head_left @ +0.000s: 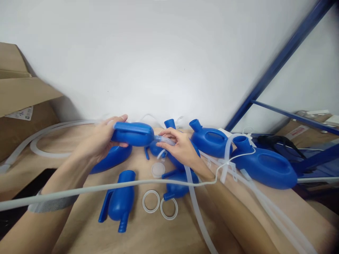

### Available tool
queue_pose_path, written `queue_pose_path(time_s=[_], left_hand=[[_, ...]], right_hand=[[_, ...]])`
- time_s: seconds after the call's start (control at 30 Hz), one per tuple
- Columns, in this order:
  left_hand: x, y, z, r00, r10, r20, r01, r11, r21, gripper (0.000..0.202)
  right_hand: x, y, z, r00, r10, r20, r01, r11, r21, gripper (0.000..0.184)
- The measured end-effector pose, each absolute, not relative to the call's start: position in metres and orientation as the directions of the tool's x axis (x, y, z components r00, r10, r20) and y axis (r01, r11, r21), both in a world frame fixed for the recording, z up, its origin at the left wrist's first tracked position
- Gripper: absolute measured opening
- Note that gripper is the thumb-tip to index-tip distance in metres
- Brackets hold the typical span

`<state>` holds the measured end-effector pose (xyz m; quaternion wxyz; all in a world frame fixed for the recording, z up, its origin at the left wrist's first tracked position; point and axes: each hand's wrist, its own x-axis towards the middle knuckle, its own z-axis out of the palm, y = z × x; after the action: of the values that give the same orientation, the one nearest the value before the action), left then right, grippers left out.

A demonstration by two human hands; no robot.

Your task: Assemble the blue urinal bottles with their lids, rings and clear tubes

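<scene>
My left hand [104,137] is closed around a blue plastic urinal cup [134,134], held sideways above the table with its ribbed handle on top. The cup's spout points right. There my right hand [181,146] pinches the end of a translucent hose [194,201], which meets the spout; how far it is pushed on is hidden by the fingers. From that hand the hose runs down toward the front edge. A second blue cup [122,199], with a handle and ribbed spout, lies below. Another blue cup [180,185] lies under my right wrist.
Blue urinal bottles [210,141] [265,167] stand at right, another blue bottle [113,158] behind my left hand. Two white rings [150,201] and a translucent disc [158,170] lie centrally. A white cord [113,187] crosses in front. Cardboard box [29,116] left; blue frame [278,63] right.
</scene>
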<state>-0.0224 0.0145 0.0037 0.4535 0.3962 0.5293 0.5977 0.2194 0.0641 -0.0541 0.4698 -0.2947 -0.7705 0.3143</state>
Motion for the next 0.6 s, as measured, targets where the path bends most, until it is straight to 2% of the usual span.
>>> queue_pose_path(time_s=[0.2, 0.43, 0.6], left_hand=[[-0.020, 0.010, 0.011, -0.337, 0.941, 0.025, -0.047, -0.043, 0.998, 0.023], [-0.014, 0.007, 0.010, -0.319, 0.946, 0.053, -0.077, -0.081, 0.994, 0.025], [-0.010, 0.007, 0.010, -0.341, 0.940, 0.003, -0.113, -0.044, 0.993, 0.018]], right_hand=[[0.215, 0.057, -0.051, -0.390, 0.756, 0.526, 0.155, 0.617, -0.772, 0.028], [0.217, 0.055, -0.049, -0.386, 0.727, 0.568, 0.189, 0.665, -0.723, 0.022], [0.220, 0.059, -0.053, -0.373, 0.725, 0.579, 0.167, 0.666, -0.727, 0.026]])
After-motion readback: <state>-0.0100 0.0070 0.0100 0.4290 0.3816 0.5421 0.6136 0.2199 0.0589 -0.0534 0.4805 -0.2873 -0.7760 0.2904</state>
